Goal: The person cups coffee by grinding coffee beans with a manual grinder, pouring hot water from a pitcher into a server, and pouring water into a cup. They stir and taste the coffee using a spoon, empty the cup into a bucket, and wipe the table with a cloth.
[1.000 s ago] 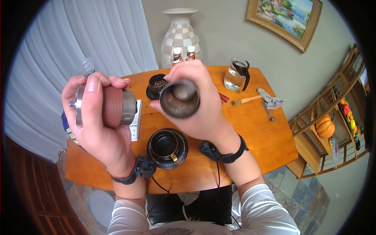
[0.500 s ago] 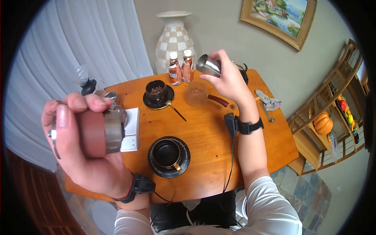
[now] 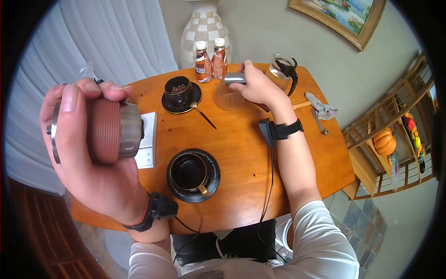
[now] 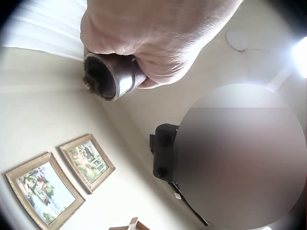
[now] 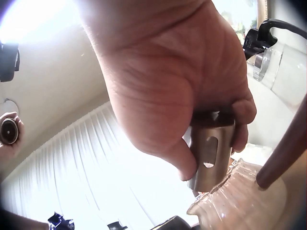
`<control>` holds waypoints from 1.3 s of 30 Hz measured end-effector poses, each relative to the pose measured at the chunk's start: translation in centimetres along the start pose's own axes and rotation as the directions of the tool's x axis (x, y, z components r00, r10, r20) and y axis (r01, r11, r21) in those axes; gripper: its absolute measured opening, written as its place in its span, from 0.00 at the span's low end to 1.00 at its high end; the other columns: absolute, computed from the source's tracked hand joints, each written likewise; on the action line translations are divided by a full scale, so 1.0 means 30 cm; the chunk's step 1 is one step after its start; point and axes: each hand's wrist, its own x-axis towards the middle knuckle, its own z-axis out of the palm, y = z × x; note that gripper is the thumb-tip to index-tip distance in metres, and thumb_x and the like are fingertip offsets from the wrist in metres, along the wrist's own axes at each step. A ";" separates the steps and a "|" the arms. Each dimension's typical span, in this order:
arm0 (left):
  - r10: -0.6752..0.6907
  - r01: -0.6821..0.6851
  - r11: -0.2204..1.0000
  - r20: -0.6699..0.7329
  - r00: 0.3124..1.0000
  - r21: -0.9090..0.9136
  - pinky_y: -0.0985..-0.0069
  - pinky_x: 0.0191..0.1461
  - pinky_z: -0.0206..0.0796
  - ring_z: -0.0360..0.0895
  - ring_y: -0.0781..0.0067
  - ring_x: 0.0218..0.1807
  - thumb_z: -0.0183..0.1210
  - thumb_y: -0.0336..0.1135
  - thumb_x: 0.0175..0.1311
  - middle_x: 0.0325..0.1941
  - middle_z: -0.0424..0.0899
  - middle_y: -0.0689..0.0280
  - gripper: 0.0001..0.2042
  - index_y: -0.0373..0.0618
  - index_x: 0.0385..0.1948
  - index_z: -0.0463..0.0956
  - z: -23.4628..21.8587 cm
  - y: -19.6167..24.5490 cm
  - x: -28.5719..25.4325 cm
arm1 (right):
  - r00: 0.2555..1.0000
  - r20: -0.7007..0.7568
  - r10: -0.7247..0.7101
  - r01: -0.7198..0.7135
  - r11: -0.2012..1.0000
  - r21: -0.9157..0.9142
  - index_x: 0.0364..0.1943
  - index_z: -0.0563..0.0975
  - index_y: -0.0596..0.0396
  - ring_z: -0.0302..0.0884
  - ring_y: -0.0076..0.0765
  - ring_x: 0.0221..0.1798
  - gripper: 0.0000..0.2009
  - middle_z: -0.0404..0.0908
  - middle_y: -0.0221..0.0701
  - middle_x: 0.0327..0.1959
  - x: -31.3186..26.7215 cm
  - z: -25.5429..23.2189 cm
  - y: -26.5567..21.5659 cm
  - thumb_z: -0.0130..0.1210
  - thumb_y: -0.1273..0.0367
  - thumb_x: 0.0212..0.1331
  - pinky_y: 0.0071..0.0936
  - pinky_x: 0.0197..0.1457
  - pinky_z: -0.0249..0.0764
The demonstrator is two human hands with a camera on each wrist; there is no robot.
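Note:
My left hand (image 3: 76, 153) grips a hand coffee grinder body (image 3: 107, 130), steel with a ribbed reddish-brown band, lying sideways well above the table's left side. In the left wrist view, the grinder's dark underside (image 4: 100, 79) shows. My right hand (image 3: 262, 88) holds a small steel grounds cup (image 3: 234, 78), tilted, at the back of the table. Right beneath it stands a clear ribbed glass vessel (image 3: 229, 98). In the right wrist view, the steel cup (image 5: 213, 158) has an oval window, and its lower end overlaps the vessel's wavy rim (image 5: 230, 179). The vessel's dark red handle (image 5: 283, 148) sticks out.
A black cup of coffee beans (image 3: 179, 93) sits on a saucer with a spoon (image 3: 204, 117). Another black cup (image 3: 188, 172) stands in front. A white scale (image 3: 147, 139), two bottles (image 3: 203, 63), a glass jug (image 3: 279, 72), a brush (image 3: 302, 105) and a grey cloth (image 3: 320, 107) surround them.
My right hand has carried the steel cup away from beside the grinder to over the glass vessel, tilting it. My left hand has moved left, keeping the grinder.

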 end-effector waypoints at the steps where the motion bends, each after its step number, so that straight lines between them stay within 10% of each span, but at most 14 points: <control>1: -0.005 0.005 1.000 0.004 1.000 0.003 0.62 0.57 0.72 0.79 0.62 0.44 0.56 0.33 0.72 0.41 0.78 0.57 0.07 0.39 0.42 0.73 -0.002 -0.001 0.000 | 1.000 0.000 0.001 -0.001 1.000 0.003 0.58 0.68 0.62 0.81 0.55 0.52 0.27 0.81 0.54 0.47 0.000 0.000 -0.001 0.68 0.66 0.59 0.40 0.56 0.76; 39: 0.017 -0.017 0.999 -0.004 1.000 0.029 0.60 0.55 0.75 0.79 0.60 0.43 0.55 0.30 0.73 0.40 0.78 0.56 0.07 0.37 0.45 0.74 0.020 -0.018 -0.015 | 0.987 -0.151 -0.063 0.061 0.998 -0.017 0.58 0.77 0.61 0.80 0.56 0.58 0.24 0.82 0.49 0.54 0.007 0.016 -0.031 0.65 0.65 0.57 0.43 0.62 0.76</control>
